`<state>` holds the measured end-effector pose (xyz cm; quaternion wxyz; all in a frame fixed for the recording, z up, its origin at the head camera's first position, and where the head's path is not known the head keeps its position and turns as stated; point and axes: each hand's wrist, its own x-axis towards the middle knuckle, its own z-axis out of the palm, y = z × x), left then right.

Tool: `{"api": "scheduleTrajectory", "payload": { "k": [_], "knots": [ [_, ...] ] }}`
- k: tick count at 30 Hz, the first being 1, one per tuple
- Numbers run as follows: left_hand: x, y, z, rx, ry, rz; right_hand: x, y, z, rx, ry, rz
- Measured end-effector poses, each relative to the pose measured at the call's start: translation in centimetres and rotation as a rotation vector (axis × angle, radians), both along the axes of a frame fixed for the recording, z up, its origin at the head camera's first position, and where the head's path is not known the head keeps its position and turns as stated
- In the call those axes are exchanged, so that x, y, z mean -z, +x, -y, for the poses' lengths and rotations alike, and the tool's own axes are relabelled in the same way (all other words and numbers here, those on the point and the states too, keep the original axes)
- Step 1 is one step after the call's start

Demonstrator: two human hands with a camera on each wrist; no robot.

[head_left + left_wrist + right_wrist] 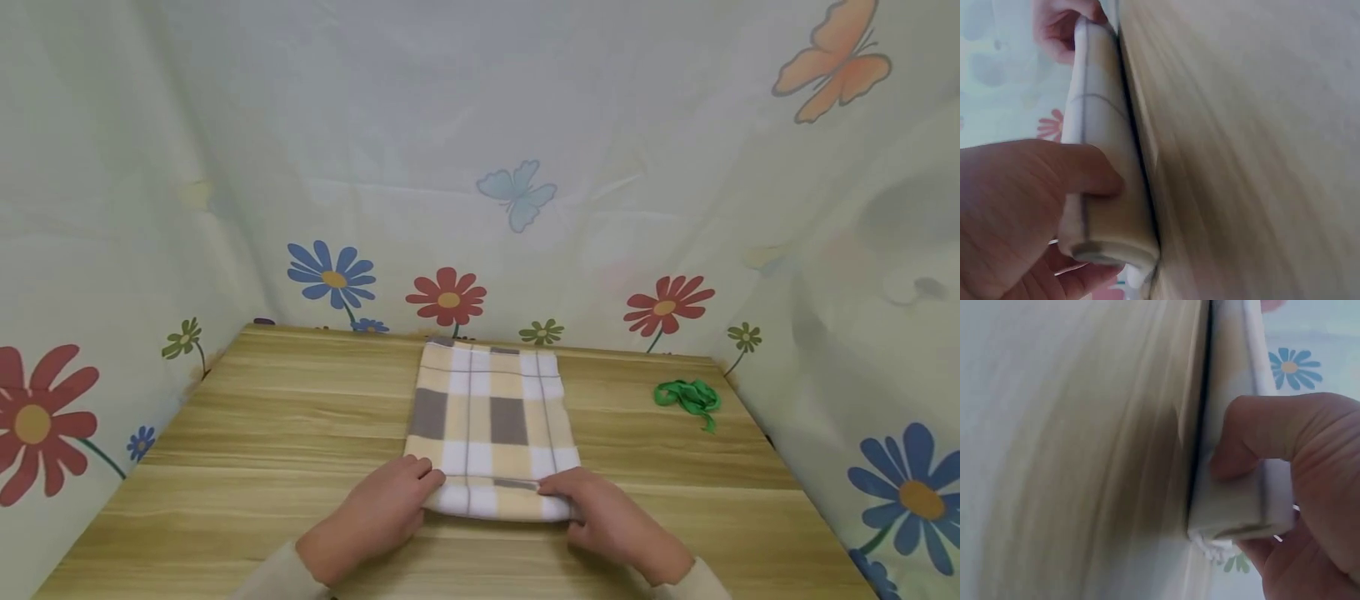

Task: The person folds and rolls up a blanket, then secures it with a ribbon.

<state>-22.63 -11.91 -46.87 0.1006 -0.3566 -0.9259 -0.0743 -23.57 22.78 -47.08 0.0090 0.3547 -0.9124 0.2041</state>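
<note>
The plaid cloth (491, 421) lies mid-bench (285, 417), soft-looking, white, pale yellow and grey-brown checks crossed by thin dark lines, its near end folded thick. Left hand (384, 503) and right hand (606, 510) pinch that end's sides, each grip closed, thumb uppermost. Off right sits a crumpled green ribbon (686, 395).
</note>
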Motion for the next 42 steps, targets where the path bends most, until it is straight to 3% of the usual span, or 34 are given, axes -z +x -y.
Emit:
{"api": "scheduleTrajectory", "payload": {
  "k": [4, 8, 15, 19, 24, 29, 34, 36, 38, 42],
  "knots": [
    [0.2, -0.3, 0.8, -0.044, 0.130, 0.114, 0.0, -0.6, -0.8, 0.077, -0.050, 0.094],
    [0.3, -1.0, 1.5, -0.101, 0.277, 0.251, 0.1, -1.3, -1.7, 0.096, -0.141, 0.171],
    [0.4, -2.1, 2.8, -0.235, 0.519, 0.498, 0.1, -2.3, -2.7, 0.135, -0.353, 0.415],
    [0.3, -2.4, 2.9, -0.317, 0.562, 0.552, 0.6, -2.9, -2.8, 0.142, -0.394, 0.443],
    [0.0, -2.8, 2.7, -0.412, 0.601, 0.560, 1.1, -3.4, -2.6, 0.211, -0.409, 0.494],
    [0.3, -3.4, 2.6, -0.440, 0.579, 0.509, 1.1, -3.7, -1.8, 0.392, -0.454, 0.544],
    [0.7, -3.7, 2.5, -0.395, 0.471, 0.359, 0.9, -3.9, -0.8, 0.522, -0.381, 0.407],
    [0.8, -3.7, 2.4, -0.328, 0.395, 0.247, 0.8, -3.9, -0.5, 0.507, -0.341, 0.297],
    [0.7, -3.8, 2.3, -0.218, 0.328, 0.129, 0.6, -3.9, -0.2, 0.441, -0.304, 0.162],
    [0.5, -3.9, 2.1, 0.018, 0.202, -0.030, 0.7, -4.1, 0.2, 0.192, -0.241, -0.139]
  ]
}}
